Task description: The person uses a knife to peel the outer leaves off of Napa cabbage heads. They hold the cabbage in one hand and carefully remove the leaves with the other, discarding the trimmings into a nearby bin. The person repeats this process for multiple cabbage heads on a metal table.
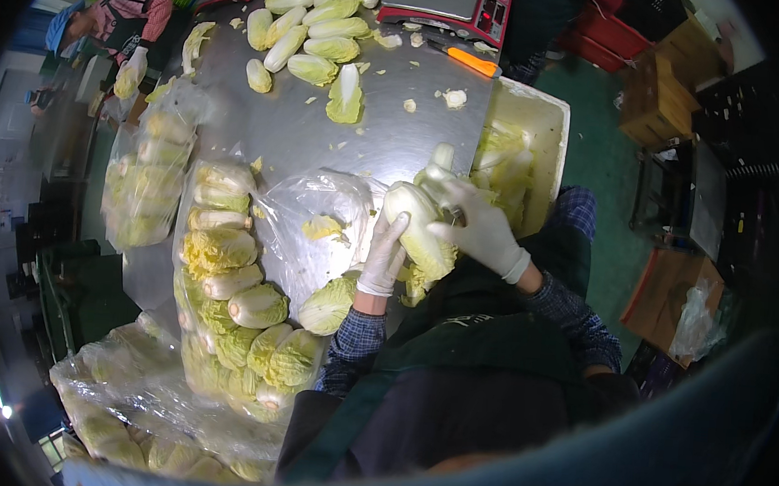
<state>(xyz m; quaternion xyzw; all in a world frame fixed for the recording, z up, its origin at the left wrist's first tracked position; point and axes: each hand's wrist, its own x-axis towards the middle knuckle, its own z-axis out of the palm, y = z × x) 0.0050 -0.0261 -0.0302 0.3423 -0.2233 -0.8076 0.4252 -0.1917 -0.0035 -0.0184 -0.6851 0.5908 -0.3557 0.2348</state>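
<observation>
A napa cabbage (419,226) is held above the near edge of the table, its pale base tilted up and away from me. My left hand (383,256), in a white glove, grips it from the left with the thumb across its side. On the other side, my gloved right hand (488,231) has its fingers curled at a loose outer leaf (442,156); the exact grip is partly hidden. A ragged yellow-green leaf (418,284) hangs below the cabbage. Left of my left wrist lies another napa cabbage (328,305).
An open bag of cabbages (229,282) stands left, beside loose plastic film (302,227). Cabbages (316,31), a scale (440,3) and an orange-handled utility knife (471,61) lie on the metal table (229,106). A leaf-filled bin (563,136) adjoins it right. A co-worker (117,24) stands far left.
</observation>
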